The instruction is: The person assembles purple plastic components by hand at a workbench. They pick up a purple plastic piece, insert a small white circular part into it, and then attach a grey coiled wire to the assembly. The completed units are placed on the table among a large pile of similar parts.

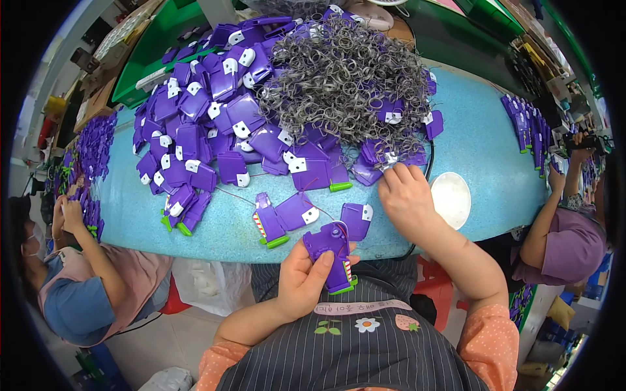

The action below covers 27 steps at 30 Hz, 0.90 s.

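My left hand [301, 277] grips a purple plastic toy part [332, 242] with a green edge and a red-and-white striped strip, close to my apron. A small round fitting sits near the top of that part. My right hand [407, 195] reaches to the near edge of a heap of tangled grey coiled metal springs [352, 78]. Its fingers are closed beside some purple pieces [368, 171]; what they pinch, if anything, is hidden. Between the hands lie a purple plate with a white corner [356, 220] and a two-piece purple part with a green edge [267, 221].
Many purple pieces with white corners [195, 101] are heaped on the blue table [130, 218]. A round white dish [451, 199] stands right of my right hand, near a black cable [431, 156]. People sit at the left [98, 280] and right [567, 241].
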Each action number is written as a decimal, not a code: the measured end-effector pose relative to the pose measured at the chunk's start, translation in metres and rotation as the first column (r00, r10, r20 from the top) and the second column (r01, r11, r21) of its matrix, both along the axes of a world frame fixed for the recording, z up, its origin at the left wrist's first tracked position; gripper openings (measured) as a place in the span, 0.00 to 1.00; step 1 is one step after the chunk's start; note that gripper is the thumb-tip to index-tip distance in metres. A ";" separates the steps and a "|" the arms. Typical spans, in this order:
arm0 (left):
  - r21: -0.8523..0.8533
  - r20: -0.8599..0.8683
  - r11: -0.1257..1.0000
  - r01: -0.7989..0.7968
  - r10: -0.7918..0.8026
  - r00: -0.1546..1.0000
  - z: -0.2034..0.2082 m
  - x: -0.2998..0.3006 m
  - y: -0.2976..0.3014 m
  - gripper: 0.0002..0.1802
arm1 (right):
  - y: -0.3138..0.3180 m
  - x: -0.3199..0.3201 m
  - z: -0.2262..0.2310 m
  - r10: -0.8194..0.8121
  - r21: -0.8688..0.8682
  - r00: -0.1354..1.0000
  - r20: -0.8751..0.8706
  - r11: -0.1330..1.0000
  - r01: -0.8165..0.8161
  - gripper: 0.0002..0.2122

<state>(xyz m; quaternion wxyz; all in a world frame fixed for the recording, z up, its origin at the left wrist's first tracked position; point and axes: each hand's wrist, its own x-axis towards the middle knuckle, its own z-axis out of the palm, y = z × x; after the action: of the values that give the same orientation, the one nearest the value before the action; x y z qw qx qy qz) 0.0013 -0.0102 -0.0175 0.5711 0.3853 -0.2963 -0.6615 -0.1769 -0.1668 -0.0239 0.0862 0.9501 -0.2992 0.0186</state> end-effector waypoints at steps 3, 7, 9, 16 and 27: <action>0.013 -0.014 1.000 -0.014 0.014 1.000 -0.001 0.000 0.003 0.18 | 0.001 -0.006 0.011 0.050 0.004 0.955 0.293 0.999 -0.054 0.07; 0.080 -0.076 0.997 0.017 -0.011 0.997 0.000 0.003 0.006 0.18 | 0.025 -0.039 0.056 -0.175 0.188 0.798 0.576 0.979 0.079 0.06; 0.096 -0.110 0.995 0.028 -0.018 0.994 0.004 0.002 0.008 0.18 | 0.037 -0.060 0.061 -0.401 0.374 0.613 0.681 0.910 0.179 0.05; 0.133 -0.123 0.973 0.191 -0.175 0.977 0.005 0.000 0.008 0.19 | 0.051 -0.098 0.035 -0.490 0.304 0.667 0.561 0.872 0.385 0.04; 0.091 -0.083 0.979 0.181 -0.174 0.981 0.014 -0.007 0.000 0.19 | 0.077 -0.060 0.056 -0.665 0.696 0.212 0.716 0.705 -0.139 0.01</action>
<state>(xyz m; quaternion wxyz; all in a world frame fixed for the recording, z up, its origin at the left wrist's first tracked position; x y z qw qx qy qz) -0.0058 -0.0101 -0.0037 0.5009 0.3600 -0.2752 -0.7374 -0.2370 -0.0903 0.0323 -0.4338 0.6292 -0.4460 0.4658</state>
